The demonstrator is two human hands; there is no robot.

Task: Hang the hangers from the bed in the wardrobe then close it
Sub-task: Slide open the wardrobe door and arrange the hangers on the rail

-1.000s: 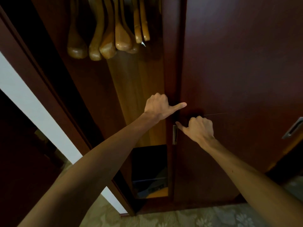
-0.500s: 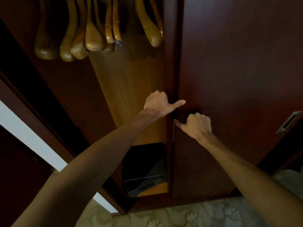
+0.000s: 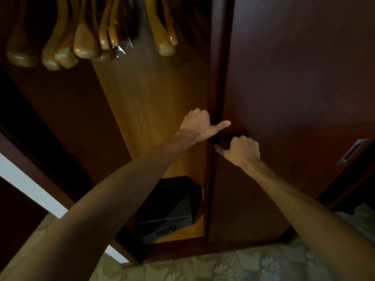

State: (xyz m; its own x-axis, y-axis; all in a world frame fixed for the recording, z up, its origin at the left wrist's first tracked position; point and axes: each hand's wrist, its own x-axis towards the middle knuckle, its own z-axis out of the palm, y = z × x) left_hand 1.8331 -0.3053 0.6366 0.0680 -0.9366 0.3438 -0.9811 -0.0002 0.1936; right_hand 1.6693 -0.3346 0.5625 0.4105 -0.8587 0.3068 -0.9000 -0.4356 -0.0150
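The dark red-brown wardrobe door (image 3: 294,78) fills the right half of the view, and its left edge runs down the middle. My left hand (image 3: 199,126) grips that edge, fingers curled behind it and thumb lying across the front. Just below, my right hand (image 3: 243,152) has its fingers curled against the door face by the edge, thumb pointing left. Several wooden hangers (image 3: 85,43) hang inside the open wardrobe at the top left, and two more hangers (image 3: 163,35) hang closer to the door edge.
A dark safe box (image 3: 168,211) sits on the wardrobe floor. A metal recessed handle (image 3: 352,152) is set in the door at the far right. The wardrobe's left frame (image 3: 46,179) slants down to a patterned carpet (image 3: 243,266).
The gap between the hangers and the door edge has widened, and two more hangers have come into sight next to the edge. Both hands keep their hold on the door.
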